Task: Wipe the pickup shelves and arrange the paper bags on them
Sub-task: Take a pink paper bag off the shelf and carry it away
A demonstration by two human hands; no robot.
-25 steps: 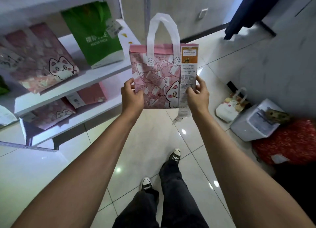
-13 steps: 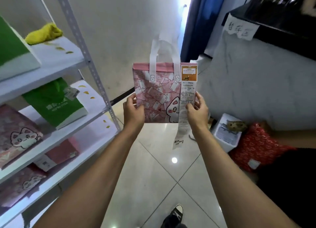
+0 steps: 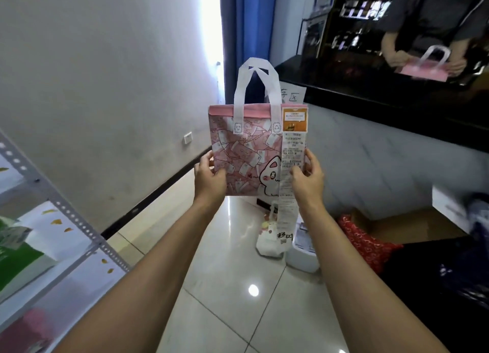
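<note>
pink bag (image 3: 246,151) still gripped by left hand (image 3: 210,176) and right hand (image 3: 308,179), shelves (image 3: 66,220) now farther left

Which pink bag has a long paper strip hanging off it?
The pink bag held up in both hands has the long receipt. The other pink bag, at the dark counter, shows none.

A pink bag (image 3: 246,151) with a cartoon cat print and white loop handles is held upright in mid-air, centre of view. A long white receipt (image 3: 288,183) with an orange header hangs down its right edge. At near left stand the white shelves (image 3: 66,236), a green bag (image 3: 16,257) lying on one.
</note>
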